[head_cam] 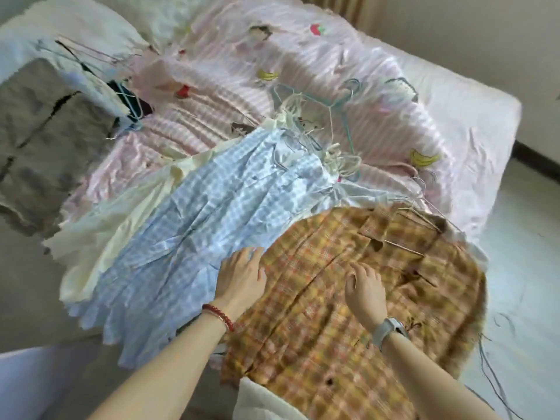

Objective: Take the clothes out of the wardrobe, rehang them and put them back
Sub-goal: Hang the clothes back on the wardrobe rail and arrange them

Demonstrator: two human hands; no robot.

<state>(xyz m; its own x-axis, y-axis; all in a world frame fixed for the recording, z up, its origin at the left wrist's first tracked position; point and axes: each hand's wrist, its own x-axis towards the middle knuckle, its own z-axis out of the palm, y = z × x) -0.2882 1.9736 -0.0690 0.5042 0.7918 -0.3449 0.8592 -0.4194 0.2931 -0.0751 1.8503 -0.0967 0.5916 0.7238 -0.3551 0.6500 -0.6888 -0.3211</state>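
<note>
An orange-yellow plaid shirt lies spread on the bed at the near right, its collar toward the far side. My left hand rests flat with straight fingers on its left edge, where it meets a blue-and-white checked garment. Fingers loosely bent, my right hand presses on the shirt's front. A cream garment lies under the blue one at the left. Several thin wire hangers, white and teal, lie tangled beyond the clothes. Another hanger's wire shows at the plaid shirt's collar.
The bed carries a pink striped cover printed with fruit. More hangers and dark cloth lie at the far left by a white pillow. Bare floor runs along the bed's right side.
</note>
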